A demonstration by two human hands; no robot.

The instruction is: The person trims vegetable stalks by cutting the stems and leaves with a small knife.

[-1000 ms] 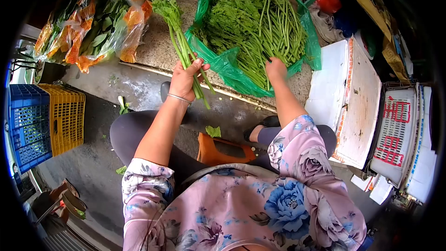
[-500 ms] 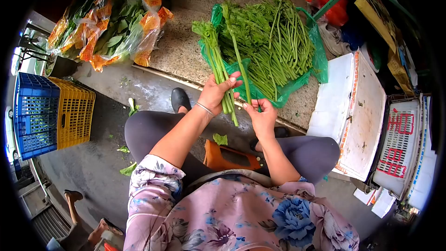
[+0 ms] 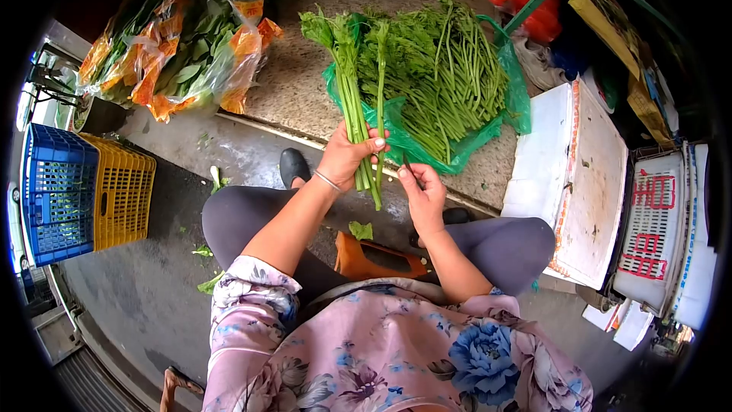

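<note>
My left hand (image 3: 351,156) is closed around a small bunch of leafy green stalks (image 3: 347,88), their cut ends pointing down toward me. One thicker stalk (image 3: 380,76) stands slightly apart on the bunch's right side, also within that hand's grip. Just to the right, my right hand (image 3: 422,194) pinches a thin dark blade (image 3: 408,162), which looks like a small knife; its handle is hidden in the fingers. Beyond both hands, a large heap of the same green stalks (image 3: 457,84) lies on an opened green plastic bag (image 3: 518,88).
The bag rests on a stone slab (image 3: 282,91). Leafy greens in orange-printed plastic (image 3: 164,53) lie at the far left. Blue (image 3: 61,191) and yellow crates (image 3: 126,194) stand left, a white foam box (image 3: 583,183) right. Another person's foot (image 3: 179,385) shows lower left.
The single stalk, earlier held at its lower end by my right hand, is now in my left hand with the bunch. My right hand is off it, and the dark blade shows.
</note>
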